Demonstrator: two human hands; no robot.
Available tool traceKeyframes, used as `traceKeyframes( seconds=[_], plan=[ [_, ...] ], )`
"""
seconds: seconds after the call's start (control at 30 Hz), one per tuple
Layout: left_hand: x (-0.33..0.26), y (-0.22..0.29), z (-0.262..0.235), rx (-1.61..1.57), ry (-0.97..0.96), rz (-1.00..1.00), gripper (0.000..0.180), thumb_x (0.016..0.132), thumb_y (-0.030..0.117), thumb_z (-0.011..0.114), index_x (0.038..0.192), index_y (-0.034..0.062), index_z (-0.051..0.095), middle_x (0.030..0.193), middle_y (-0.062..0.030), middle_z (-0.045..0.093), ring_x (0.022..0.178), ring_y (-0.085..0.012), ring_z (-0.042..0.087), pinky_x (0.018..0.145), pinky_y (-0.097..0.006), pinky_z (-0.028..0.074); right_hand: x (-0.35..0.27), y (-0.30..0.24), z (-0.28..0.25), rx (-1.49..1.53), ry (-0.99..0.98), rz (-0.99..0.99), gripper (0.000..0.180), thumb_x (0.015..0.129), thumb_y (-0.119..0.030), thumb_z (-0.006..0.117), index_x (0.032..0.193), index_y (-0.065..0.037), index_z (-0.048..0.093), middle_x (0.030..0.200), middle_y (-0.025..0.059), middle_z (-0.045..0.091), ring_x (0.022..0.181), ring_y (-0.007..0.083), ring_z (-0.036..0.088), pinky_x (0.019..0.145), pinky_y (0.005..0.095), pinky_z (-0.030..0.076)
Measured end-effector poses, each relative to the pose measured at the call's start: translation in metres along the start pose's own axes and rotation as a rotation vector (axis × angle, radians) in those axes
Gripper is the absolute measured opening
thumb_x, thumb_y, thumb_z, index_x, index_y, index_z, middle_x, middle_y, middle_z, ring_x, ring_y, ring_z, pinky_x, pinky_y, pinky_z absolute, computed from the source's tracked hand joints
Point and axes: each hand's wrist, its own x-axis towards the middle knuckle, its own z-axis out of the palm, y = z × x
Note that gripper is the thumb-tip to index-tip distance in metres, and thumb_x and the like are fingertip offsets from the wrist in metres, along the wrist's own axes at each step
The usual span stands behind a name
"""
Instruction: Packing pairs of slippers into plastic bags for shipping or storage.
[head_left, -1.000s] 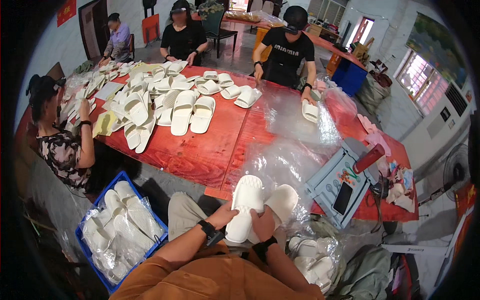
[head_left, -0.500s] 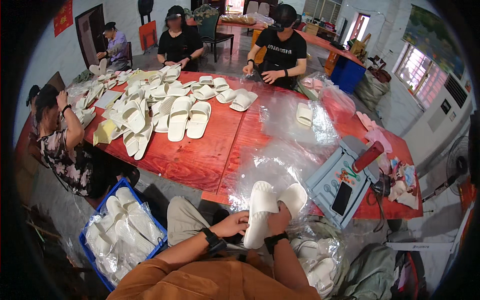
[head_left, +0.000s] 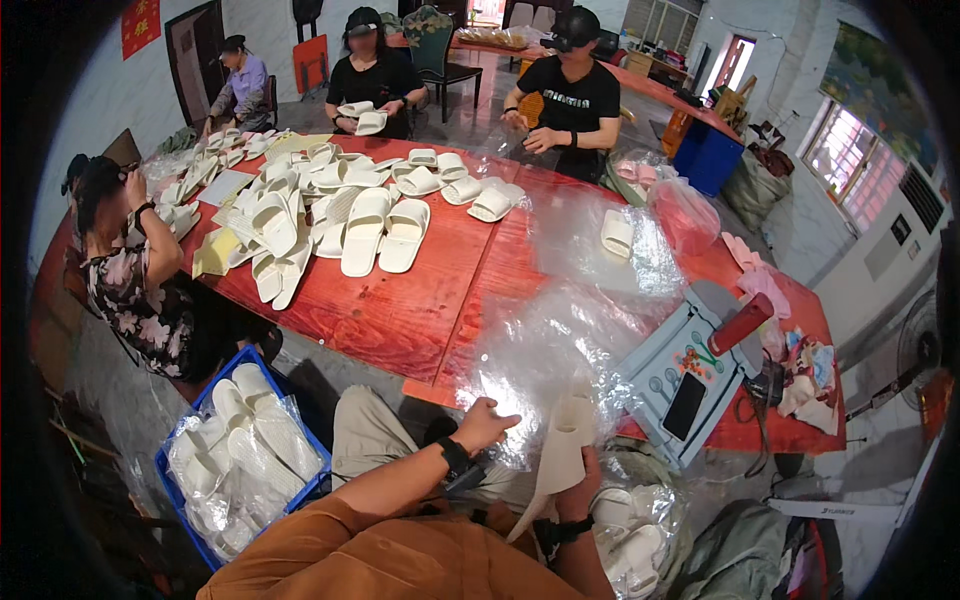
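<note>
My right hand [head_left: 578, 482] is closed around cream slippers [head_left: 562, 450], held on edge in front of me near the table's front edge. Whether both slippers of the pair are in the grip is hard to tell, since one overlaps the other. My left hand [head_left: 486, 424] is apart from them, thumb and fingers spread, with nothing visible in it. It hovers beside clear plastic bags [head_left: 530, 335] spread over the table's front part. A pair of cream slippers [head_left: 383, 235] lies before a large slipper pile [head_left: 270, 225] on the red table [head_left: 400, 320].
A blue crate [head_left: 322, 445] of bagged slippers stands at my left; more bagged slippers [head_left: 635, 540] sit low at my right. A grey-blue device with a red handle [head_left: 742, 325] carries a phone [head_left: 684, 400]. Several people sit around the table.
My left hand has let go of the slippers and moved away, opening. My right hand has turned the slippers on edge and lowered them. Across the table, a person has lifted a pair of slippers.
</note>
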Motion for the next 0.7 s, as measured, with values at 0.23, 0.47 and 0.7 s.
traceKeyframes(
  seconds=[0.23,0.47,0.7],
  plan=[
    [0.012,-0.014,-0.007,0.084,0.009,0.002,0.024,0.084,0.021,0.077,0.083,-0.0012,0.068,0.063,0.0008,0.057,0.06,-0.0089,0.053,0.056,-0.028,0.045,-0.006,0.019,-0.011,-0.165,0.16,-0.02,0.018,0.089,-0.013,0.07,0.104,-0.003,0.065,0.097,0.005,0.067,0.088,0.0127,0.063,0.077,0.0299,0.052],
    [-0.011,-0.023,-0.067,0.301,0.191,0.268,0.023,0.085,0.021,0.071,0.092,0.0015,0.06,0.083,-0.0088,0.06,0.076,-0.0204,0.055,0.068,-0.034,0.044,-0.004,-0.009,-0.039,0.224,0.254,0.167,0.023,0.09,-0.01,0.069,0.109,0.0,0.063,0.1,0.0057,0.067,0.087,0.0146,0.064,0.077,0.0304,0.054],
    [-0.065,0.037,-0.044,1.112,-0.242,0.983,0.063,0.076,0.021,0.075,0.131,0.0037,0.052,0.133,-0.0189,0.052,0.128,-0.0352,0.047,0.106,-0.048,0.037,-0.013,0.015,-0.061,0.444,0.24,0.269,0.015,0.095,-0.008,0.059,0.108,-0.001,0.062,0.102,0.0072,0.067,0.086,0.0172,0.066,0.074,0.032,0.057]
  ],
)
